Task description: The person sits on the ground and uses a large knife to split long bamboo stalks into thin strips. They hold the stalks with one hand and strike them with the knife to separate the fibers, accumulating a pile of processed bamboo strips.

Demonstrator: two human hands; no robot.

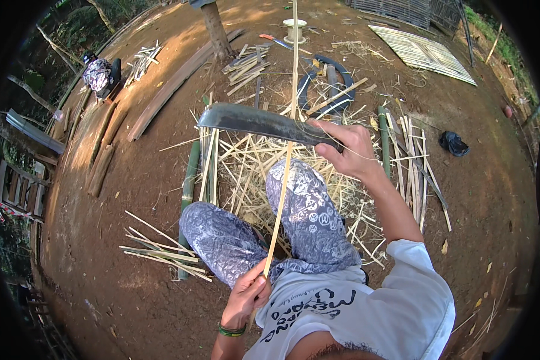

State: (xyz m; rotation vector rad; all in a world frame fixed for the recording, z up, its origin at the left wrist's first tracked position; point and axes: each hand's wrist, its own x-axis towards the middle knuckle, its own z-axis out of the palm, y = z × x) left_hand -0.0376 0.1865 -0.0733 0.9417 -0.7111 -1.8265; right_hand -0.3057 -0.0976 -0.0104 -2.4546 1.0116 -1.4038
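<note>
My right hand (349,147) is closed round the handle end of a machete (252,123), whose broad dark blade points left across the view above my knees. A long, thin bamboo strip (281,210) runs from my lap up past the blade toward the far side. Its near end sits in my left hand (249,289), fingers closed on it close to my belly. The blade crosses in front of the strip; whether they touch I cannot tell. Beneath and beyond my knees lies a heap of pale bamboo strips and shavings (240,168).
Green bamboo poles (189,174) flank the heap. Cut strips lie in bundles at left (162,255) and right (411,162). Farther off are a black ring (345,75), an orange-handled knife (274,41), a tree trunk (216,30) and a slatted bamboo panel (423,51). Another person (101,75) crouches far left.
</note>
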